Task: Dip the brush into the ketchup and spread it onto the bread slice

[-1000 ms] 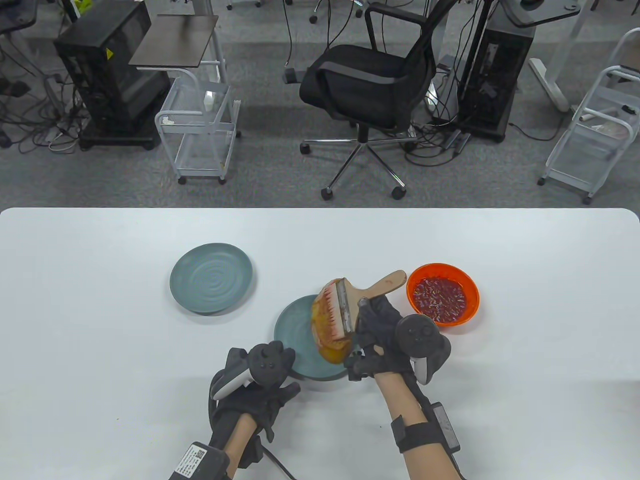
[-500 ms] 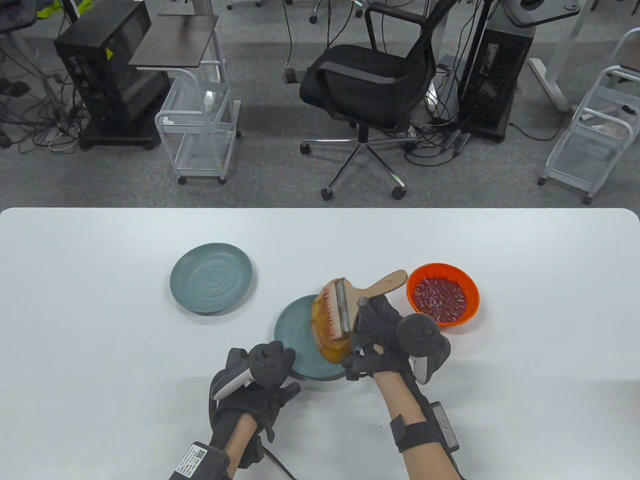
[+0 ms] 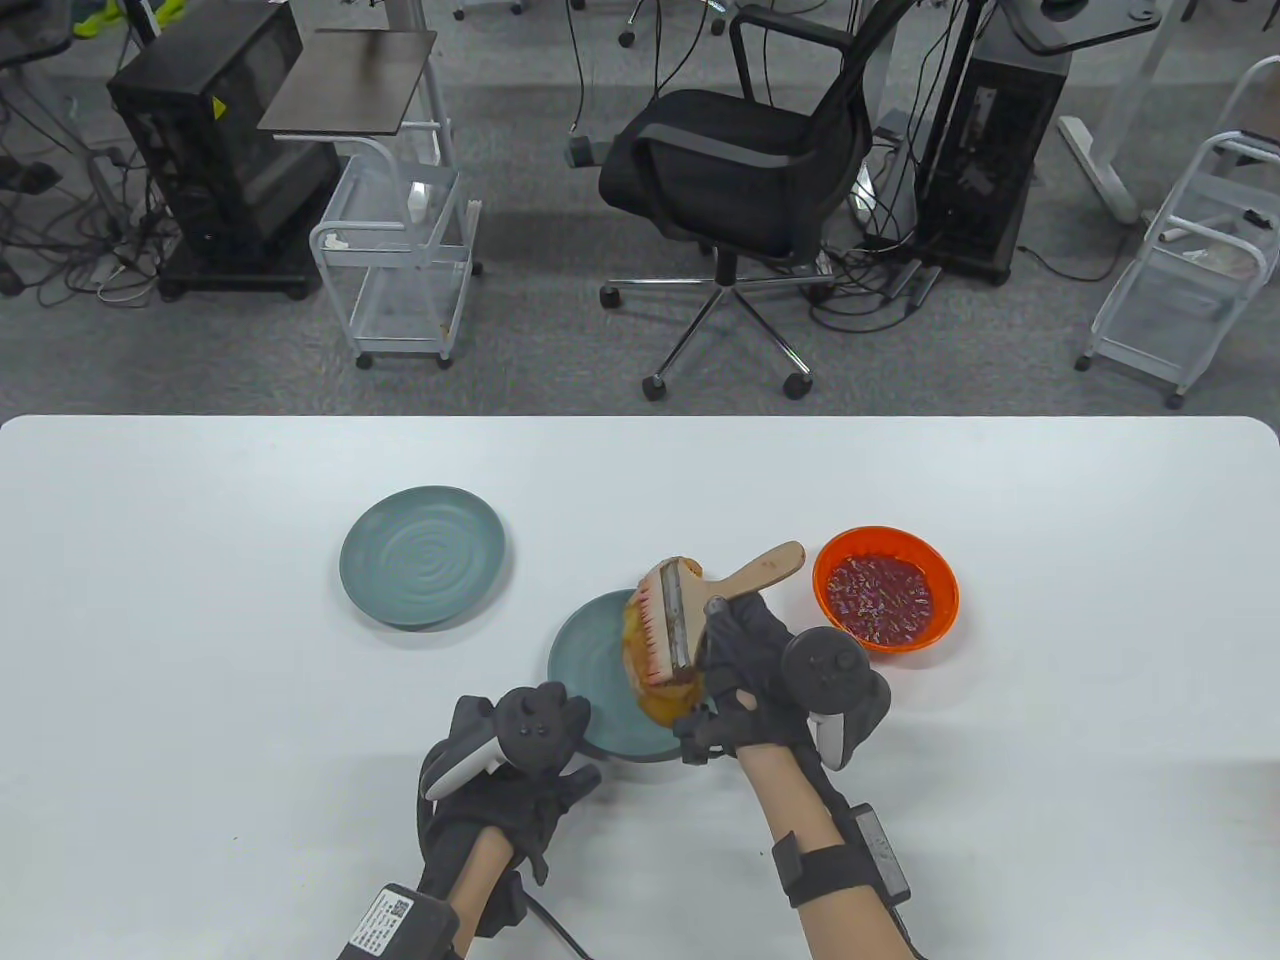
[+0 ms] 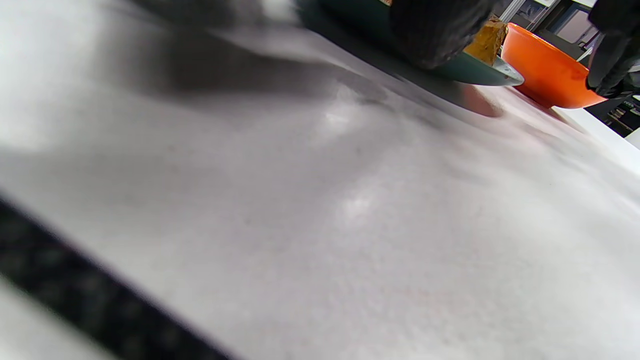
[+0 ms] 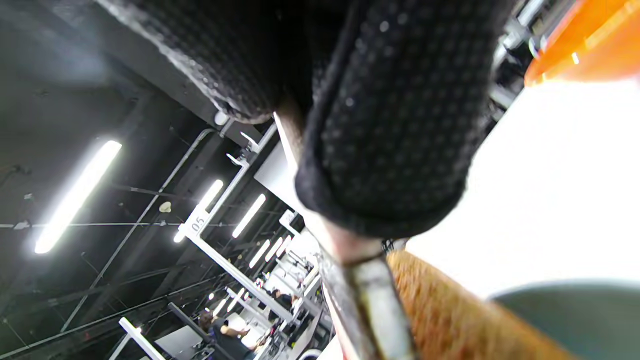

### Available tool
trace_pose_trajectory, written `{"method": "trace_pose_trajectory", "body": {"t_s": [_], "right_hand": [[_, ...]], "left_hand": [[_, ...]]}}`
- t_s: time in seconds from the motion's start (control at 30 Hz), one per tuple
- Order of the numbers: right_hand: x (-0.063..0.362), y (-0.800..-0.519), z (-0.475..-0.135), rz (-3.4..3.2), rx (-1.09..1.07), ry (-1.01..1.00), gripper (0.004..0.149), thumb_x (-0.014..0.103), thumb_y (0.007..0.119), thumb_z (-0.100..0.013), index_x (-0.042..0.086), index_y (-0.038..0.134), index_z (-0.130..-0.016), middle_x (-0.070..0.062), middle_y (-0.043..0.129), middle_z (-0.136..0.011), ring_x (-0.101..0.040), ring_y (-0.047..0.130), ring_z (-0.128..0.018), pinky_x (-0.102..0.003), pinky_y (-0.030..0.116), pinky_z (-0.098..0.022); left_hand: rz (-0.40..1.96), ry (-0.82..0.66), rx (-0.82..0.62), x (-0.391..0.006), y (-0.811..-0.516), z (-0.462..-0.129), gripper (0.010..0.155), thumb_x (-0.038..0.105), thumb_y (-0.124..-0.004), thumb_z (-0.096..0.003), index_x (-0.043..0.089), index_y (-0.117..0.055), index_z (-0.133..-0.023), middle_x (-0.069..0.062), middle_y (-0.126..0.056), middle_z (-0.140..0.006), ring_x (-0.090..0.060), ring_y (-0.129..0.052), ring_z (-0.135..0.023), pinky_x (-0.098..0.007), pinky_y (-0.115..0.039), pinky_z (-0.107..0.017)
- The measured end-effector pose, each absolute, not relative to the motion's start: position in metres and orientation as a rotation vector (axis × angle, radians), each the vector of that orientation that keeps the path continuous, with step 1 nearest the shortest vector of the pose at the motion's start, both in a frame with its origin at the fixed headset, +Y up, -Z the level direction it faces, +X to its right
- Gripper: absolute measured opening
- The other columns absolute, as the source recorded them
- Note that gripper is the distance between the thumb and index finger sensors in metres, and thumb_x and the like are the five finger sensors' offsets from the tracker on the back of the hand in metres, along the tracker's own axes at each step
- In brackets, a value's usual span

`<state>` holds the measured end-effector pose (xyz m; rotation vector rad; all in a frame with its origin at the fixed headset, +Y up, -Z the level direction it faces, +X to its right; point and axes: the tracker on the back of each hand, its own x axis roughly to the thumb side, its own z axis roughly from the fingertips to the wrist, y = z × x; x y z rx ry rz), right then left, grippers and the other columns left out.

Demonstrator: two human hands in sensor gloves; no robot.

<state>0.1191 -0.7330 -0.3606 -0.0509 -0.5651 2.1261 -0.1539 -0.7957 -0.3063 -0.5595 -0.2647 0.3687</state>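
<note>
An office chair (image 3: 735, 150) and wire carts stand on grey carpet behind the white table (image 3: 200, 650). The right hand (image 3: 755, 680) has its grip closed round the wooden handle of a wide brush (image 3: 690, 605), whose red-stained bristles lie on the bread slice (image 3: 655, 700) on the near teal plate (image 3: 595, 665). The orange bowl of ketchup (image 3: 885, 590) sits just right of it. The left hand (image 3: 515, 770) rests at the plate's near-left rim; its grip cannot be told. A second teal plate (image 3: 422, 556) lies apart, further left.
</note>
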Motion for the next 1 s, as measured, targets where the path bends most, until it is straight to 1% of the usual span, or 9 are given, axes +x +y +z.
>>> {"method": "trace_pose_trajectory", "body": {"t_s": [0.13, 0.33, 0.43, 0.5, 0.57, 0.63, 0.77, 0.87, 1.0], "right_hand": [[0.132, -0.719, -0.357, 2.218, -0.053, -0.731, 0.048, 0.023, 0.084, -0.051, -0.009, 0.079, -0.086, -0.033, 0.091, -0.065, -0.037, 0.112, -0.041, -0.026, 0.104, -0.018], [0.119, -0.731, -0.361, 2.012, -0.061, -0.46, 0.048, 0.021, 0.085, -0.051, -0.01, 0.079, -0.086, -0.035, 0.091, -0.064, -0.04, 0.112, -0.04, -0.027, 0.104, -0.018], [0.114, -0.733, -0.363, 2.096, -0.03, -0.463, 0.048, 0.022, 0.085, -0.05, -0.01, 0.08, -0.085, -0.035, 0.091, -0.064, -0.039, 0.112, -0.039, -0.027, 0.104, -0.018], [0.119, -0.732, -0.362, 2.13, -0.036, -0.52, 0.048, 0.022, 0.085, -0.05, -0.01, 0.08, -0.085, -0.034, 0.092, -0.064, -0.039, 0.112, -0.039, -0.027, 0.104, -0.017], [0.125, -0.723, -0.359, 2.249, -0.027, -0.663, 0.047, 0.021, 0.085, -0.05, -0.011, 0.08, -0.085, -0.035, 0.092, -0.063, -0.039, 0.112, -0.038, -0.027, 0.104, -0.017], [0.129, -0.716, -0.357, 2.316, -0.014, -0.759, 0.048, 0.023, 0.084, -0.05, -0.01, 0.08, -0.084, -0.033, 0.093, -0.062, -0.035, 0.114, -0.038, -0.023, 0.105, -0.016], [0.121, -0.716, -0.356, 2.185, -0.004, -0.661, 0.047, 0.023, 0.084, -0.051, -0.009, 0.08, -0.085, -0.033, 0.092, -0.064, -0.036, 0.113, -0.039, -0.024, 0.104, -0.018], [0.107, -0.728, -0.359, 2.073, -0.006, -0.479, 0.047, 0.023, 0.085, -0.051, -0.009, 0.08, -0.086, -0.033, 0.092, -0.064, -0.037, 0.112, -0.04, -0.026, 0.104, -0.018], [0.107, -0.731, -0.361, 2.129, -0.004, -0.489, 0.047, 0.022, 0.085, -0.05, -0.009, 0.08, -0.085, -0.034, 0.092, -0.064, -0.038, 0.112, -0.039, -0.027, 0.104, -0.017]], "left_hand": [[0.357, -0.262, -0.561, -0.153, -0.795, -0.306, 0.07, 0.045, -0.064, -0.0656, 0.024, -0.022, -0.117, -0.002, -0.004, -0.118, -0.044, -0.009, -0.107, -0.06, -0.02, -0.07], [0.359, -0.261, -0.563, -0.153, -0.795, -0.306, 0.07, 0.045, -0.064, -0.0655, 0.024, -0.022, -0.117, -0.002, -0.004, -0.118, -0.045, -0.008, -0.107, -0.061, -0.019, -0.07], [0.362, -0.264, -0.562, -0.153, -0.795, -0.306, 0.07, 0.045, -0.064, -0.0656, 0.024, -0.022, -0.117, -0.002, -0.004, -0.118, -0.045, -0.008, -0.107, -0.06, -0.019, -0.07], [0.363, -0.265, -0.562, -0.153, -0.795, -0.306, 0.07, 0.045, -0.064, -0.0656, 0.025, -0.022, -0.117, -0.002, -0.004, -0.118, -0.045, -0.008, -0.107, -0.061, -0.019, -0.07], [0.363, -0.266, -0.563, -0.153, -0.795, -0.306, 0.07, 0.045, -0.064, -0.0656, 0.025, -0.022, -0.117, -0.002, -0.004, -0.118, -0.045, -0.008, -0.107, -0.06, -0.019, -0.07], [0.358, -0.265, -0.561, -0.153, -0.795, -0.306, 0.07, 0.045, -0.064, -0.0656, 0.024, -0.022, -0.117, -0.002, -0.004, -0.118, -0.045, -0.009, -0.107, -0.06, -0.019, -0.07], [0.359, -0.261, -0.565, -0.153, -0.795, -0.306, 0.07, 0.045, -0.064, -0.0657, 0.024, -0.022, -0.117, -0.002, -0.004, -0.118, -0.044, -0.008, -0.107, -0.06, -0.019, -0.07], [0.36, -0.262, -0.565, -0.153, -0.795, -0.306, 0.07, 0.045, -0.064, -0.0656, 0.024, -0.022, -0.117, -0.002, -0.004, -0.118, -0.045, -0.008, -0.107, -0.061, -0.019, -0.07], [0.366, -0.266, -0.565, -0.153, -0.795, -0.306, 0.07, 0.045, -0.064, -0.0656, 0.025, -0.022, -0.117, -0.002, -0.004, -0.118, -0.044, -0.008, -0.107, -0.06, -0.019, -0.07]]}}
